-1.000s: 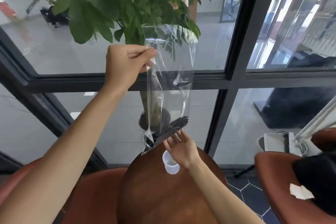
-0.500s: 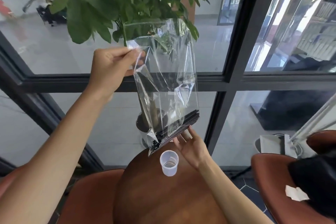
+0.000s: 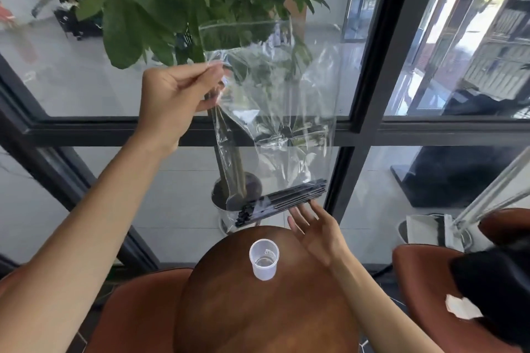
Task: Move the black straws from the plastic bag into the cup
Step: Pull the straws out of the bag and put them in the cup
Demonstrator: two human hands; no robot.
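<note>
Here the left hand (image 3: 175, 97) pinches an upper corner of the bag (image 3: 275, 123) between thumb and fingers, holding it above the table (image 3: 258, 309). The straws (image 3: 282, 200) lie in a bundle along the bag's bottom edge, tilted, their high end just above the right fingertips. The right hand (image 3: 318, 233) is spread, palm up, beside the bag's lower edge; contact cannot be told. The cup (image 3: 263, 259) stands upright below those fingers, open air between its rim and the bag. Compared with half a second ago, the bag hangs flatter and the right hand sits farther right of the cup.
</note>
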